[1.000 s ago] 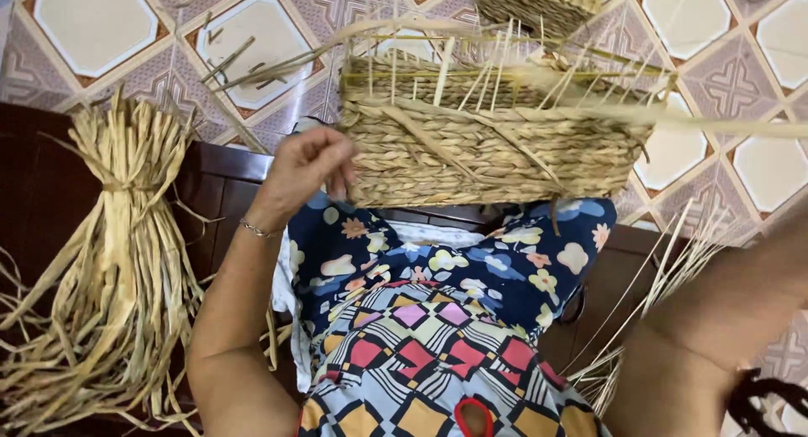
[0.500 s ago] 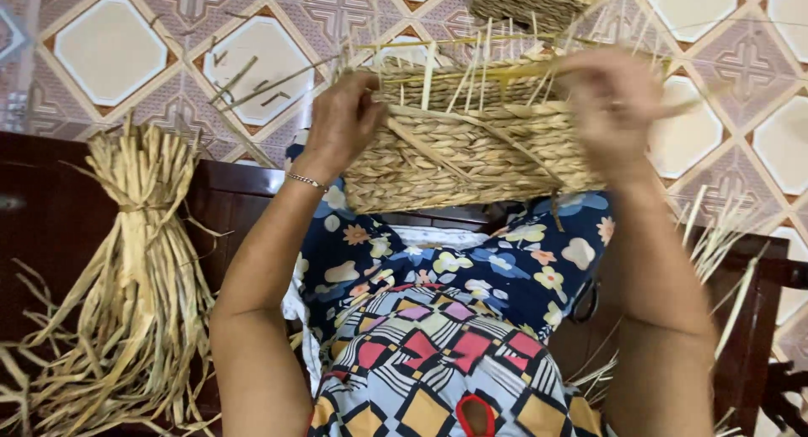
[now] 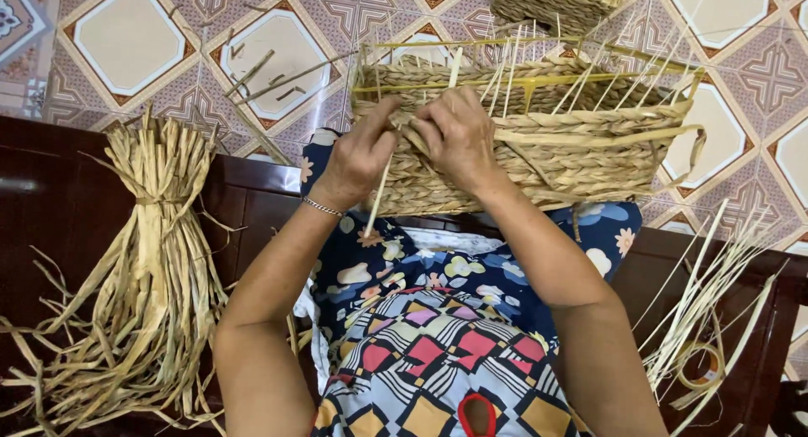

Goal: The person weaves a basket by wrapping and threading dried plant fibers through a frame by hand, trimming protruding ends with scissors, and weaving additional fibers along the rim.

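Note:
A half-woven straw basket (image 3: 581, 143) rests on my knees, its upright stakes sticking out along the open rim. My left hand (image 3: 358, 155) pinches a thin pale straw strip (image 3: 376, 203) against the basket's near wall, the strip's loose end hanging down over my lap. My right hand (image 3: 454, 134) presses on the woven wall right beside it, fingers curled onto the weave and touching the left hand's fingers. A thin bracelet sits on my left wrist.
A tied bundle of dried straw (image 3: 147, 286) lies on the dark wooden bench (image 3: 50, 201) at my left. Loose pale strips and a tape roll (image 3: 703, 365) lie at my right. Another woven basket (image 3: 560, 1) stands on the patterned tile floor beyond.
My right hand came in from the lower right, went to the basket's right side, then slid left to meet the left hand. The basket has shifted right and tilted toward me.

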